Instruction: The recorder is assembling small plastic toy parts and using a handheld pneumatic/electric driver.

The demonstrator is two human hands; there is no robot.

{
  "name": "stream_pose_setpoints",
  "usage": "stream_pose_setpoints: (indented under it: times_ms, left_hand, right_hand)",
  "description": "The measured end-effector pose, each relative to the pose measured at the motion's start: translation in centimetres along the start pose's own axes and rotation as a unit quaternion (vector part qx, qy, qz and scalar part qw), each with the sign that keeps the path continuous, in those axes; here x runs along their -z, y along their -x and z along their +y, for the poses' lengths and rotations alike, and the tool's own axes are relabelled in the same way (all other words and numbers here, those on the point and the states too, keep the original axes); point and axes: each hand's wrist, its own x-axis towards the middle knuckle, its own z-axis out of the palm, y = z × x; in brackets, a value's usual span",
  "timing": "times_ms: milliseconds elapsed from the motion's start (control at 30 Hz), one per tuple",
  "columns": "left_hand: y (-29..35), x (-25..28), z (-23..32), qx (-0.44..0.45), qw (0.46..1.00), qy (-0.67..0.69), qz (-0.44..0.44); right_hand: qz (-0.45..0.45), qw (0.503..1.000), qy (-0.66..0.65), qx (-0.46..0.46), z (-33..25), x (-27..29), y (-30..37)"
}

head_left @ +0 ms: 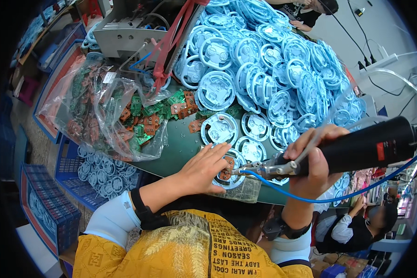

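Observation:
A light blue plastic wheel-shaped part [239, 160], like a toy steering wheel, lies near the table's front edge with a brown circuit board [225, 172] in it. My left hand [200, 167] holds its left side, fingers along the upper rim and thumb at the lower rim; the palm hides part of that rim. My right hand [312, 160] is wrapped round a black power screwdriver [366, 144], tilted almost level. Its metal tip meets the board, with a blue air hose [319, 201] attached. Under the wheel sits a worn, flat block [245, 192].
A tall heap of blue wheels [268, 60] covers the back of the green table [183, 146]. Left of it lie loose circuit boards [146, 121] and a clear plastic bag [102, 109]. A metal machine [127, 41] stands behind. Blue crates [74, 178] are at left; other people [356, 227] sit nearby.

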Motion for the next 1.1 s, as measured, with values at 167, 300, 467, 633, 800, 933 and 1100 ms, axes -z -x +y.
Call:
stream_pose_setpoints:
  times_ms: [167, 300, 467, 633, 800, 933, 1100]
  left_hand:
    - [0.3, -0.1, -0.3, 0.0, 1.0, -0.008, -0.003]
    - [0.4, -0.1, -0.1, -0.008, 1.0, -0.014, 0.004]
    - [1.8, 0.5, -0.1, -0.028, 0.998, -0.059, -0.006]
    - [2.5, -0.1, -0.7, -0.031, 0.996, -0.085, -0.008]
    - [2.5, 0.0, -0.8, -0.04, 0.996, -0.083, 0.007]
    - [2.5, -0.1, -0.8, -0.037, 0.996, -0.083, 0.007]
    - [2.4, 0.1, -0.4, -0.03, 0.993, -0.112, -0.002]
  right_hand:
    - [-0.046, 0.997, 0.031, -0.044, 0.0, -0.6, -0.3]
    - [0.038, 0.999, 0.032, 0.016, -2.3, -0.1, -2.1]
    - [0.008, 0.998, 0.052, 0.023, -1.7, -0.8, -3.1]
    - [0.029, 0.998, 0.052, 0.005, 0.2, -1.1, -3.0]
    - [0.02, 0.998, 0.06, -0.002, 1.0, -1.0, -2.9]
    - [0.024, 0.998, 0.054, -0.009, 1.3, -1.1, -3.0]
    - [0.026, 0.999, 0.042, -0.022, 1.5, -1.0, -2.9]
